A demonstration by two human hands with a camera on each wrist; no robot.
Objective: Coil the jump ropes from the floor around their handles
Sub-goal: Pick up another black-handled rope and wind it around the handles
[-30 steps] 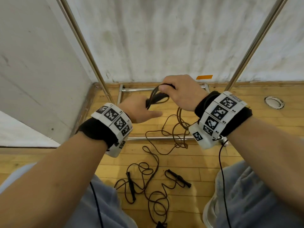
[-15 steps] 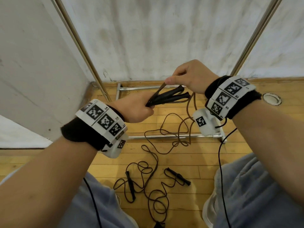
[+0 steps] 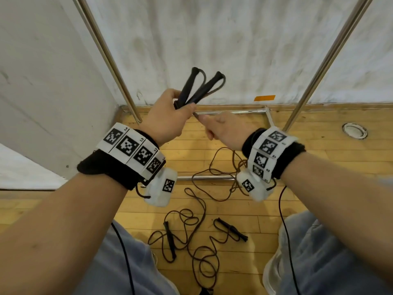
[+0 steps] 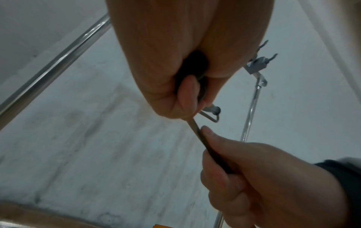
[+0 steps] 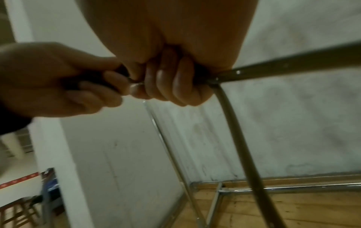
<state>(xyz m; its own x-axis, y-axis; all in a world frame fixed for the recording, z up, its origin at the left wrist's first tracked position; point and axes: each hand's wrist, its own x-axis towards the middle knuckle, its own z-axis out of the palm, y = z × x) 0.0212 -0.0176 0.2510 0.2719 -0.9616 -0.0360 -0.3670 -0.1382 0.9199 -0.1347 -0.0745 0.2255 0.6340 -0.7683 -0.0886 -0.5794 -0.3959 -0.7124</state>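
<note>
Above the floor, left hand (image 3: 168, 120) grips both black handles (image 3: 197, 88) together, tips splayed up and away. Right hand (image 3: 225, 130), just beside it, is fisted on the brown rope (image 4: 205, 143) leaving the handles; slack trails down to the wood floor (image 3: 319, 145). Second jump rope (image 3: 191, 235) lies uncoiled below both hands.

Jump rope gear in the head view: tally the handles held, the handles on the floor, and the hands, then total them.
Handles held in the left hand: 2
Handles lying on the floor: 2
Hands: 2, the second being the right hand, gripping the rope
Total: 6
</note>
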